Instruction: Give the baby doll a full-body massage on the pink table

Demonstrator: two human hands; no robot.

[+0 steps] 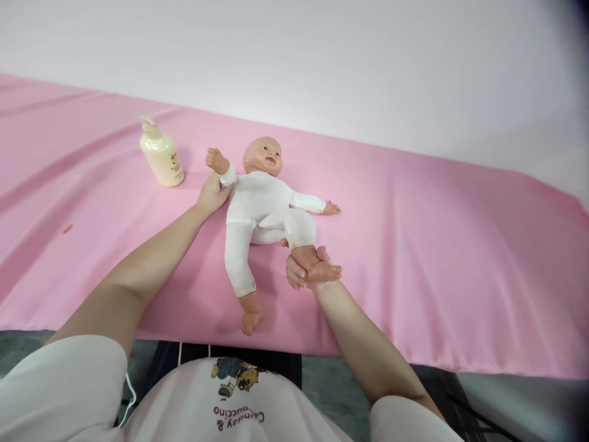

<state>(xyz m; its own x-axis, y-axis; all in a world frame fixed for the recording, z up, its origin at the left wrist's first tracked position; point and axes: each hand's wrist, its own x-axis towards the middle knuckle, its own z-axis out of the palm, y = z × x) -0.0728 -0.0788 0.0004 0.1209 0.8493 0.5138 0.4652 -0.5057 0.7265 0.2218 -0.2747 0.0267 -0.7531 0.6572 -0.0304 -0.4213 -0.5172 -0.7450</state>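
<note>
A baby doll (pixel 260 199) with a white cloth body lies on its back on the pink-covered table, head toward the far side. My left hand (pixel 214 193) is closed at the doll's upper arm, on the left of its chest; part of the fingers is hidden behind the white sleeve. The doll's forearm sticks up above that hand. With curled fingers, my right hand (pixel 297 270) grips the doll's lower leg from below. That leg is bent and raised off the cloth, its foot pointing right. The other leg lies straight toward me.
A cream pump bottle (pixel 162 161) stands to the left of the doll. Farther left, a small reddish-brown strip (pixel 68 229) lies on the pink cloth (pixel 442 258). A white wall (pixel 322 61) rises behind the table, and the table's near edge runs close to my body.
</note>
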